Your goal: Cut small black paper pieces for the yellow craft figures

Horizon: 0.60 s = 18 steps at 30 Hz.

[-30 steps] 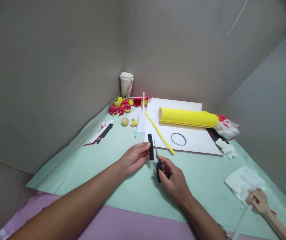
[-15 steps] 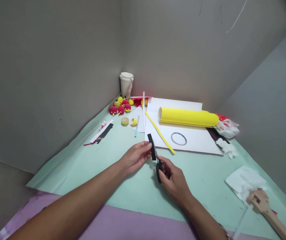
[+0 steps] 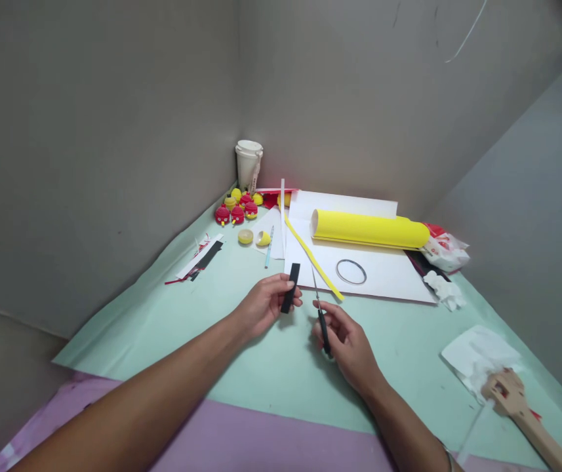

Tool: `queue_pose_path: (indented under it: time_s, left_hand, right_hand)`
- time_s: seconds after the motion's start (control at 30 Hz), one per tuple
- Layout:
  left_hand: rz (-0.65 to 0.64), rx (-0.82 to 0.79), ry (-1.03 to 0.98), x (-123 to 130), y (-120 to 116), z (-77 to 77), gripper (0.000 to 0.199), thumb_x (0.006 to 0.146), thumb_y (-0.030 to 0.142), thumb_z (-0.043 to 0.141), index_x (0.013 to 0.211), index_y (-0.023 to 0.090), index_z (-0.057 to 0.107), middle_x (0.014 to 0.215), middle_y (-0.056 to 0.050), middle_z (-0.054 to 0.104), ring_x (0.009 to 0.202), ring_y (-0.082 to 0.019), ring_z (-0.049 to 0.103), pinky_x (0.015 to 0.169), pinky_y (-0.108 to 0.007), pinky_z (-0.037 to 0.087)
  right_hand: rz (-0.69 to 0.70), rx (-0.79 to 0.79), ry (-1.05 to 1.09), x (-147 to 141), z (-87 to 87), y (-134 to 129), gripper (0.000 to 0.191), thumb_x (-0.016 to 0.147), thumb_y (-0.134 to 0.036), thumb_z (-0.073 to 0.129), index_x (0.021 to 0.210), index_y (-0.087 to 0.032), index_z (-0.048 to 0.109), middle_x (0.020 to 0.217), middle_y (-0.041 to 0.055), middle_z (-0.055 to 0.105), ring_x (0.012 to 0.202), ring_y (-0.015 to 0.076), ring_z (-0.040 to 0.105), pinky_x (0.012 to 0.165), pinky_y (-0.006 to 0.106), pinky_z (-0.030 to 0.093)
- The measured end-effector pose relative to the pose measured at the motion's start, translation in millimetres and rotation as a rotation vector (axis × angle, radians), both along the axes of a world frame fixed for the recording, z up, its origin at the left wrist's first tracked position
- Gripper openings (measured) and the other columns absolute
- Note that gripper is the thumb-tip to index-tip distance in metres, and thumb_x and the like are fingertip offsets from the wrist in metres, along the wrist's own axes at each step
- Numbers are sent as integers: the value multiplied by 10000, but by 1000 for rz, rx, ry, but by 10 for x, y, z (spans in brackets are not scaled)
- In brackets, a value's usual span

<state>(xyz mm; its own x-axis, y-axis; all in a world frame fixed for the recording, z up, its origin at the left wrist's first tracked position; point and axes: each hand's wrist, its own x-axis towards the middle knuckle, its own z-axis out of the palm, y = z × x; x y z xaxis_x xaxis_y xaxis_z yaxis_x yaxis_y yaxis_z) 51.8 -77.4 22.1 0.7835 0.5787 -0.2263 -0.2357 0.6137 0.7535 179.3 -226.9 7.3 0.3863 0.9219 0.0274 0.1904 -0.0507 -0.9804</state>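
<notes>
My left hand (image 3: 268, 301) pinches a short black strip (image 3: 290, 288) between thumb and fingers, above the pale green table cover. In my right hand (image 3: 347, 337) are scissors with black handles (image 3: 324, 333), their thin blades pointing away from me and looking closed. A small gap separates the blades from the strip. Just beyond the blades lies a long yellow strip (image 3: 310, 254), partly over white card. My right fingers wrap the scissor handles and hide part of them.
A yellow corrugated roll (image 3: 369, 229) and a dark ring (image 3: 351, 271) lie on white card (image 3: 389, 285). Several red and yellow balls (image 3: 237, 214) sit near a white cup (image 3: 248, 164). Paper scraps (image 3: 199, 259) lie left; a beige glue gun (image 3: 511, 393) rests right on tissue.
The scissors have moved right, away from the black strip, and turned more edge-on. My left hand has shifted slightly left and tilted the strip's top to the right.
</notes>
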Motion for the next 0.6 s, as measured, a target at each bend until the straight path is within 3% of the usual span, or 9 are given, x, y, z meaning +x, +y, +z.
queue_pose_path:
  time_s: [0.27,0.6]
  left_hand:
    - [62,74,43,-10,67,-9,120,774,156,648,856,142,562,695,2,594,574,-62,553,555,-158,426]
    - [74,251,140,6,34,5,144,749,221,679,833,143,591,672,6,592,579,-76,525,592,-202,415]
  right_hand:
    - [150,-15,78,153,35,-51,304,896,-328,544,1155,-169,547,665,-36,505,594,123,458,588,259,382]
    - [120,-107,-11,118,67,-53,383,858,-294,569,1216,-161,557,700,-29,513,606,129,458,593,273,389]
